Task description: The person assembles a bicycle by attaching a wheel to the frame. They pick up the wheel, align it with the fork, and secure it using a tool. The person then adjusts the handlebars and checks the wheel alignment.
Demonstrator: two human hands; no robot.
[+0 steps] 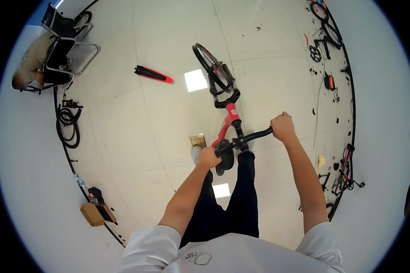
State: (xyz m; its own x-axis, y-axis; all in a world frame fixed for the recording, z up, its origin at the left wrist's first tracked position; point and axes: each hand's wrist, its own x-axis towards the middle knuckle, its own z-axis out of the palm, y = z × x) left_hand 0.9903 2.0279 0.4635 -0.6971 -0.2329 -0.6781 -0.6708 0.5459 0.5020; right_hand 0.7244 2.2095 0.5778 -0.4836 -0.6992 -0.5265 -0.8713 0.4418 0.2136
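Observation:
Both of my hands grip the black handlebar (pixel 258 134) of a small red-framed bicycle (pixel 222 129). My left hand (pixel 208 158) is wrapped round the left end, beside the black saddle (pixel 225 154). Farther forward and to the right, my right hand (pixel 283 127) closes on the other end, so the bar lies slanted. Past the bar, a black fork (pixel 228 99) leads to a dark-tyred wheel (pixel 208 66), which leans to the left. My legs stand close to the bike, and the frame's rear part is largely hidden.
A wooden block (pixel 198 140) lies by my left shoe. On the floor ahead rests a long black-and-red piece (pixel 154 74). Bicycle parts (pixel 346 170) line the right wall. Wheels (pixel 68 128) and a cardboard box (pixel 93 214) stand along the left, where a person (pixel 34 61) sits near chairs.

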